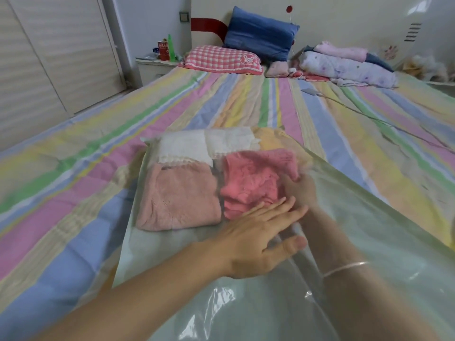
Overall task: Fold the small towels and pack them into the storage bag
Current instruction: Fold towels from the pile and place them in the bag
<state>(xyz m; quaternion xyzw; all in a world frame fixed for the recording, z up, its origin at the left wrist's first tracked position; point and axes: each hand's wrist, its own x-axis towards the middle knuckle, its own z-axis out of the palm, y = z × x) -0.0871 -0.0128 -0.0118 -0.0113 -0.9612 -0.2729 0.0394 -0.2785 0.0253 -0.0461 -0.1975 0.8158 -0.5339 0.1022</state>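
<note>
A clear plastic storage bag (369, 230) lies on the striped bed. Inside it sit folded small towels: a pale pink one (179, 198) at the near left, a coral pink one (251, 183) at the near right, a white one (184, 143) and a cream one (229, 139) behind them, and a yellow one (273, 141) at the far right. My left hand (261, 239) lies flat on top of the bag, fingers straight, by the coral towel. My right hand (299, 185) is inside the bag, seen through the plastic, fingers curled on the coral towel's right edge.
The striped bedsheet (98, 193) stretches all around the bag. Pillows (261, 35) and bundled bedding (344, 65) lie at the head of the bed. A cable (369, 116) and a phone run across the right side. A nightstand with bottles stands at the far left.
</note>
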